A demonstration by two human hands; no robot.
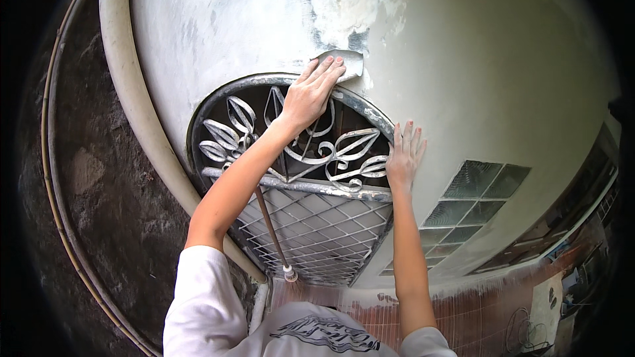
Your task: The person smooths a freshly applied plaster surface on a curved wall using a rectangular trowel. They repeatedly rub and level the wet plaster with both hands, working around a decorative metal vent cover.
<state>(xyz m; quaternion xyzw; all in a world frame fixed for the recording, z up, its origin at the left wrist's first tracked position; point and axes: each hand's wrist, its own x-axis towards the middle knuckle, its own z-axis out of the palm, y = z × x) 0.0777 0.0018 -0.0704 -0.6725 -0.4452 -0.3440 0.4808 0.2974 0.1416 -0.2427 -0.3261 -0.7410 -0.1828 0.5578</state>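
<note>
My left hand point(308, 98), dusted white, presses a small grey sheet of sandpaper point(353, 65) flat to the wall point(456, 53), just above the arched top of a metal door frame point(368, 111). Its fingers lie over the sheet, and part of the paper shows past the fingertips. To the right, my right hand point(403, 162) rests open on the wall by the arch's edge, fingers pointing up and dusty, with nothing in it. Rough pale filler patches point(344, 6) and dark streaks run up the wall above the sandpaper.
Scrolled leaf-shaped ironwork point(344, 152) fills the arch, above a diamond-lattice door point(311, 225). A long-handled brush point(272, 235) leans against the door. Glass-block panes point(471, 195) sit in the wall at right. A thick pipe point(135, 73) and bamboo pole point(47, 112) run down the left.
</note>
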